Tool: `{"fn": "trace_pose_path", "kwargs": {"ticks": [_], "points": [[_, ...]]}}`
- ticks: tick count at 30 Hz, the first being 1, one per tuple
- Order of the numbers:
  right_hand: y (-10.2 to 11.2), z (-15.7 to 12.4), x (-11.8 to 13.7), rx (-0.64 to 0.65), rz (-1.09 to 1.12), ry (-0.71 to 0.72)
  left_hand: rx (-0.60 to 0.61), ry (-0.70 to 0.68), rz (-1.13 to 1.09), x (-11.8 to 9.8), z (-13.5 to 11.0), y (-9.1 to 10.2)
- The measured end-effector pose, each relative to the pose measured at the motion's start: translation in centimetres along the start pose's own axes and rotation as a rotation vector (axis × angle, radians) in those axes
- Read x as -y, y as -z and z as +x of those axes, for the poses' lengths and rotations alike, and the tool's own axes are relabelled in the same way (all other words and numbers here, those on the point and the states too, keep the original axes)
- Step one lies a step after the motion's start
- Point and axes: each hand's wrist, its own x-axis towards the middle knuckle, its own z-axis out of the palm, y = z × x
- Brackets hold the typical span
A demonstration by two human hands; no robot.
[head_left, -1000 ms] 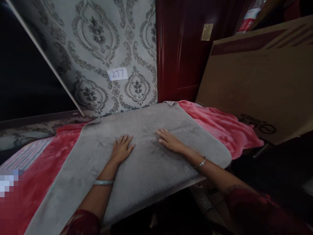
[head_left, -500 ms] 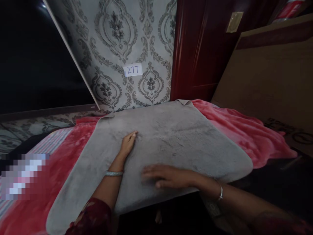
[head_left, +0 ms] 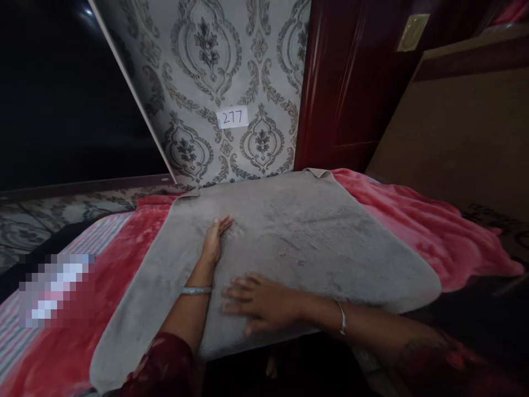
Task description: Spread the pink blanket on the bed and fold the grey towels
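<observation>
Your left hand [head_left: 214,240] tilts on edge over the grey cloth [head_left: 306,226], its fingers straight, fairly close together, pointing to 1 o'clock and gripping nothing. Your right hand [head_left: 264,303], blurred, spreads its fingers toward 9 o'clock, holding nothing, though you cannot tell whether they press down; the cloth lies beneath both, stretching beyond toward 12 and 3 o'clock.

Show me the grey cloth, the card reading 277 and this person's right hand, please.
Grey cloth [head_left: 285,237]: head view, on a bare stretch near its middle.
Card reading 277 [head_left: 232,117]: head view, on the middle of its face.
Right hand [head_left: 266,302]: head view, on the back of it.
</observation>
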Motion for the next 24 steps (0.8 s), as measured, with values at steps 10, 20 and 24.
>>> {"fn": "trace_pose_path", "kwargs": {"ticks": [10,20,24], "points": [[8.4,-7.2,-10.1,-0.471,-0.128,-0.637,-0.046,0.064,-0.201,-0.2,1.2,0.9],[5.6,0.1,-10.7,-0.236,-0.297,-0.637,-0.096,0.172,-0.341,-2.4,0.8,3.1],[4.1,4.0,-7.4,-0.132,-0.281,-0.452,-0.176,0.137,-0.340,-3.0,0.7,4.3]]}}
